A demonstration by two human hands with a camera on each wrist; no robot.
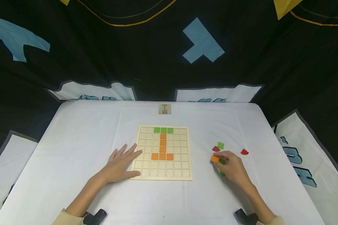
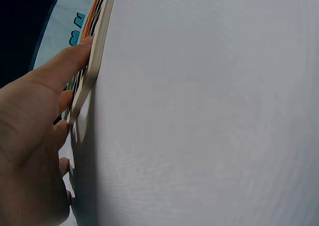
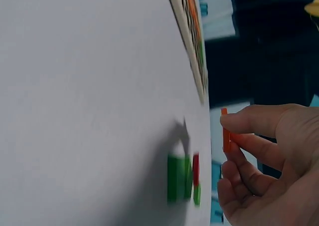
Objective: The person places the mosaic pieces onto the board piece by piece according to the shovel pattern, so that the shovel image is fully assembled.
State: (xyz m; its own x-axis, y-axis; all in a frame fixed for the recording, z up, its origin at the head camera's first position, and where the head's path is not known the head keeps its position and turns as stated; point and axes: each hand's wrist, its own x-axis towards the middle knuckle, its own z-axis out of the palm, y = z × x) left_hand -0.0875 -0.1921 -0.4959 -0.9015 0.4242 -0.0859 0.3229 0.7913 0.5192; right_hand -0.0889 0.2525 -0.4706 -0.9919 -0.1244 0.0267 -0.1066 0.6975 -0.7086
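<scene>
A wooden grid board (image 1: 180, 168) lies mid-table, with a row of green square tiles (image 1: 163, 130) at its far edge. Below that row, orange square tiles (image 1: 163, 142) form a column ending in a crosswise row. My left hand (image 1: 119, 165) rests on the board's left edge, fingers spread, thumb near the lower corner. At the right, my right hand (image 1: 234, 166) pinches an orange square tile (image 3: 226, 131) between thumb and fingers, raised above the table in the right wrist view. Green tiles (image 3: 178, 178) lie beneath that hand, partly hidden by it in the head view.
Near the right hand lie a green tile (image 1: 221, 145) and two red wedge pieces, one beside it and another red wedge (image 1: 244, 152) farther right. A small pattern card (image 1: 164, 109) sits beyond the board. Dark curtains hang behind the white table (image 1: 101, 125).
</scene>
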